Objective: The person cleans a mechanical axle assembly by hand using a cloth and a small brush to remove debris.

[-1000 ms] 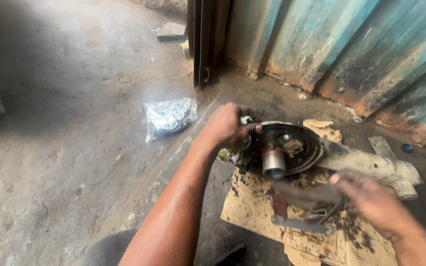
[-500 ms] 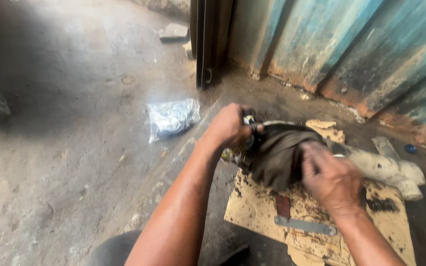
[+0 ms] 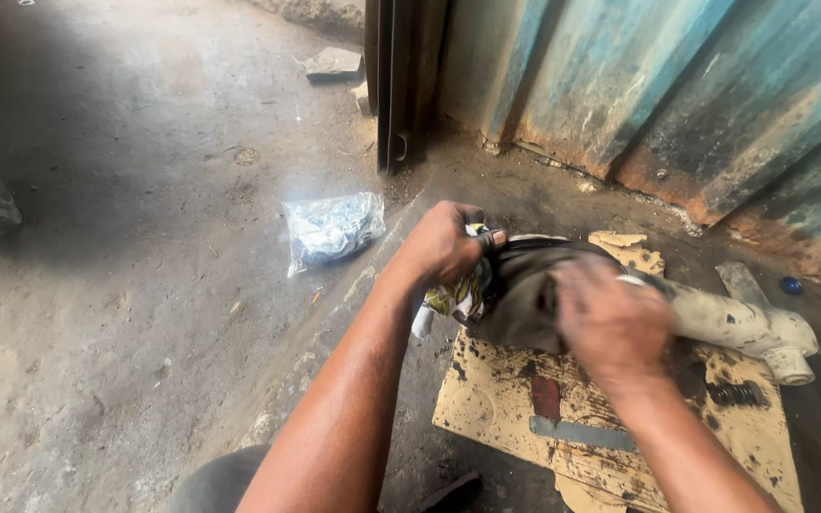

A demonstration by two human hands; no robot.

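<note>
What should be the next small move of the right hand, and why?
Probably rub the rag on around the part: the right hand presses the rag over it, blurred, the left hand grips its edge, and the oily cardboard suggests grime.

Dark greasy rag draped over the round part — bunched, on stained cardboard.

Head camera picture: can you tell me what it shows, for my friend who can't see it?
Two bare hands work over a greasy metal part on stained cardboard: the left hand grips its edge with a patterned cloth, while the blurred right hand presses a dark rag onto it. A clear plastic bag lies on the concrete floor nearby.
</note>
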